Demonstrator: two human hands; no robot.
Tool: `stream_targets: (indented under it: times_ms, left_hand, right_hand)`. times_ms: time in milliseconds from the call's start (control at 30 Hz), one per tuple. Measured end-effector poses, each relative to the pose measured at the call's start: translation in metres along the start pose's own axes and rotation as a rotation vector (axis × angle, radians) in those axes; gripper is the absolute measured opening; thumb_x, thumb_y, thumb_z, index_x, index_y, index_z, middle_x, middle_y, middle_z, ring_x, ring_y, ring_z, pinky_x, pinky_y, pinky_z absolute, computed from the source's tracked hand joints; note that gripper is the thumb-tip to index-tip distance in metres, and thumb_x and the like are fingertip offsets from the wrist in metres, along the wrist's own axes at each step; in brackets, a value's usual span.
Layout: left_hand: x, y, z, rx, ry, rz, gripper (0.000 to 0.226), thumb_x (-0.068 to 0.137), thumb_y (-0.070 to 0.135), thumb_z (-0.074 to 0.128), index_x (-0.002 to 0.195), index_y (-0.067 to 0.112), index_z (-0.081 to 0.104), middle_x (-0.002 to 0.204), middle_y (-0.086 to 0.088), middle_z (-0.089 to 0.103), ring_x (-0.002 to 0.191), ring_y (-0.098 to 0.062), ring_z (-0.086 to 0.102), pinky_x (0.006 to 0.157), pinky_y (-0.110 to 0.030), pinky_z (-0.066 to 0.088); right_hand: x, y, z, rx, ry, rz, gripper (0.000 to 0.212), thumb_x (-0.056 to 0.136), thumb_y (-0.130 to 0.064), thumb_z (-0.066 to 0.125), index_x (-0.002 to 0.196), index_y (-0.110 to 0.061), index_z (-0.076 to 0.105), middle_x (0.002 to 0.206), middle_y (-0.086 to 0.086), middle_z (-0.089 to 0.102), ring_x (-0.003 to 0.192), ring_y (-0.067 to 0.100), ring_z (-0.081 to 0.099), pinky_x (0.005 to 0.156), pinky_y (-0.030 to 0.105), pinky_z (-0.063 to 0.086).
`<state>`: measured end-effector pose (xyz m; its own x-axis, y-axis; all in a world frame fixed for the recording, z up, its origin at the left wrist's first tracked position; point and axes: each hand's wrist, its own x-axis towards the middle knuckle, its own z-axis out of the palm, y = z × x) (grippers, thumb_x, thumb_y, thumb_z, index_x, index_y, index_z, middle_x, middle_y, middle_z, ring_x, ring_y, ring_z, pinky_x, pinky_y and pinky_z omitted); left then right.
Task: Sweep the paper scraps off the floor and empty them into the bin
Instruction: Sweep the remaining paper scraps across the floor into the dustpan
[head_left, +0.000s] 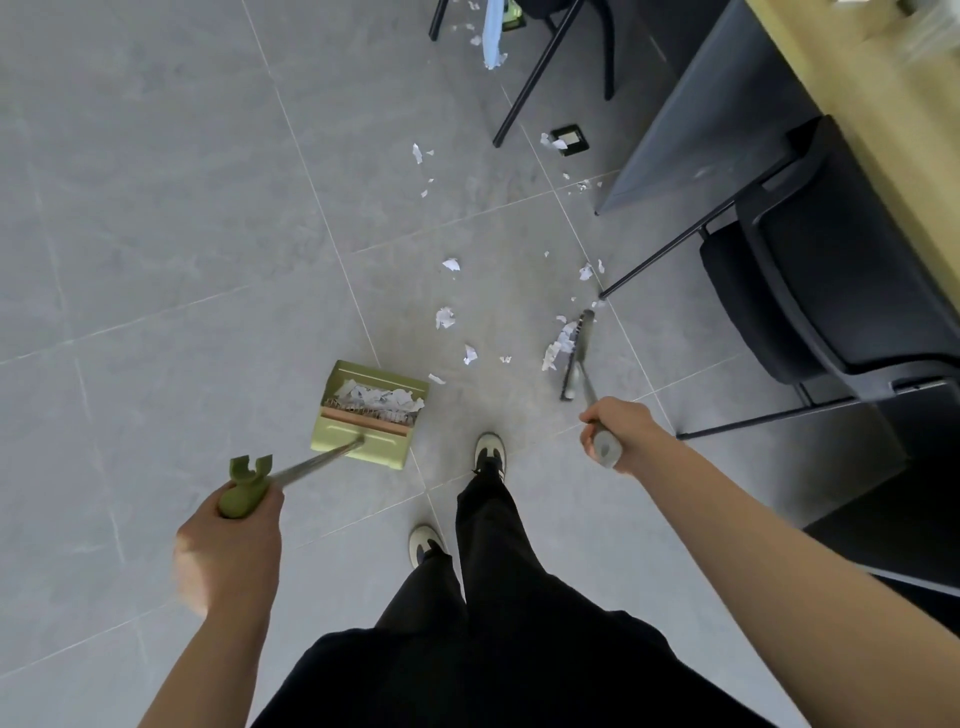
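My left hand (236, 535) grips the green handle of a long-handled green dustpan (366, 415) that stands on the grey floor and holds a pile of white paper scraps. My right hand (615, 434) grips the grey handle of a broom (574, 358), whose dark head rests on the floor to the right of the pan with a clump of scraps against it. White paper scraps (445, 317) lie scattered on the tiles between pan and broom and further away toward the chairs. No bin shows in this view.
A black chair (831, 291) stands at the right, its thin legs reaching near the broom head. A dark desk panel (711, 109) and a wooden tabletop (883, 104) lie behind it. Another chair's legs (545, 67) stand at the top. My feet (488, 452) are behind the pan.
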<state>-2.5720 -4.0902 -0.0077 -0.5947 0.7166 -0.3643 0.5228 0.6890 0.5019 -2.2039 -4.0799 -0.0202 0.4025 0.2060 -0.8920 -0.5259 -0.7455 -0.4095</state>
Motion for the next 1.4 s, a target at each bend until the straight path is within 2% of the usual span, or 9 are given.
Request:
stream_targets:
  times_ms: [100, 267, 433, 667, 767, 933, 1033, 1233, 1400]
  left_hand:
    - [-0.003, 0.023, 0.014, -0.009, 0.012, -0.011, 0.013, 0.082, 0.031, 0.068, 0.081, 0.018, 0.066, 0.061, -0.003, 0.051, 0.055, -0.025, 0.047, 0.054, -0.029, 0.038]
    - [-0.009, 0.066, 0.041, -0.010, 0.027, -0.016, 0.014, 0.083, 0.033, 0.070, 0.081, 0.019, 0.067, 0.059, -0.002, 0.050, 0.055, -0.023, 0.047, 0.053, -0.027, 0.037]
    - [-0.012, 0.095, 0.064, -0.026, 0.033, -0.054, 0.020, 0.081, 0.035, 0.070, 0.072, 0.019, 0.061, 0.057, -0.001, 0.046, 0.053, -0.021, 0.042, 0.055, -0.029, 0.036]
    - [-0.014, 0.119, 0.085, -0.056, 0.042, -0.065, 0.018, 0.080, 0.035, 0.071, 0.078, 0.018, 0.066, 0.058, -0.002, 0.047, 0.053, -0.023, 0.042, 0.056, -0.029, 0.038]
    - [-0.013, 0.127, 0.087, -0.073, 0.035, -0.062, 0.017, 0.080, 0.034, 0.072, 0.080, 0.018, 0.066, 0.058, -0.002, 0.048, 0.054, -0.023, 0.044, 0.057, -0.028, 0.039]
    - [-0.007, 0.140, 0.089, -0.073, 0.020, -0.037, 0.018, 0.081, 0.035, 0.071, 0.081, 0.018, 0.067, 0.058, 0.000, 0.048, 0.054, -0.021, 0.043, 0.057, -0.028, 0.038]
    - [-0.003, 0.150, 0.087, -0.059, 0.009, -0.023, 0.015, 0.082, 0.035, 0.070, 0.084, 0.021, 0.067, 0.062, -0.003, 0.053, 0.056, -0.025, 0.049, 0.056, -0.029, 0.041]
    - [0.007, 0.162, 0.088, -0.084, 0.010, -0.044, 0.021, 0.080, 0.035, 0.071, 0.070, 0.019, 0.060, 0.059, -0.004, 0.046, 0.054, -0.026, 0.041, 0.057, -0.031, 0.038]
    - [0.007, 0.173, 0.094, -0.097, 0.025, -0.051, 0.020, 0.080, 0.032, 0.071, 0.071, 0.018, 0.060, 0.059, -0.003, 0.042, 0.055, -0.026, 0.038, 0.056, -0.029, 0.035]
  right_hand:
    - [0.029, -0.033, -0.018, -0.165, 0.059, -0.018, 0.017, 0.084, 0.013, 0.045, 0.075, -0.002, 0.044, 0.046, 0.009, 0.044, 0.025, 0.016, 0.041, 0.035, 0.019, 0.039]
    - [0.080, -0.088, -0.045, -0.372, 0.140, -0.015, 0.013, 0.081, 0.010, 0.049, 0.072, 0.001, 0.049, 0.040, 0.009, 0.046, 0.023, 0.017, 0.043, 0.040, 0.021, 0.040]
    - [0.108, -0.120, -0.055, -0.463, 0.143, 0.016, 0.013, 0.082, 0.013, 0.047, 0.078, 0.001, 0.048, 0.051, 0.012, 0.048, 0.023, 0.014, 0.040, 0.036, 0.018, 0.040]
    - [0.111, -0.123, -0.035, -0.636, 0.040, 0.027, 0.016, 0.065, 0.013, 0.050, 0.081, 0.009, 0.052, 0.064, 0.024, 0.056, 0.057, 0.031, 0.056, 0.065, 0.040, 0.049]
    - [0.089, -0.120, -0.020, -0.600, -0.034, 0.061, 0.018, 0.074, 0.013, 0.048, 0.091, 0.007, 0.050, 0.068, 0.020, 0.054, 0.050, 0.025, 0.052, 0.055, 0.032, 0.048]
    - [0.067, -0.138, -0.012, -0.268, -0.154, 0.120, 0.012, 0.086, 0.012, 0.046, 0.087, 0.000, 0.048, 0.067, 0.009, 0.044, 0.036, 0.014, 0.043, 0.040, 0.018, 0.039]
    - [0.070, -0.153, -0.015, -0.113, -0.162, 0.165, 0.016, 0.087, 0.008, 0.048, 0.096, -0.005, 0.048, 0.066, 0.006, 0.044, 0.034, 0.011, 0.043, 0.036, 0.016, 0.039]
    - [0.086, -0.185, 0.000, -0.136, -0.093, 0.034, 0.015, 0.086, 0.014, 0.047, 0.081, 0.000, 0.046, 0.073, 0.011, 0.045, 0.029, 0.013, 0.040, 0.038, 0.017, 0.039]
    - [0.126, -0.222, 0.005, -0.284, 0.013, -0.107, 0.018, 0.080, 0.013, 0.050, 0.072, -0.002, 0.044, 0.064, 0.011, 0.045, 0.029, 0.016, 0.042, 0.045, 0.024, 0.040]
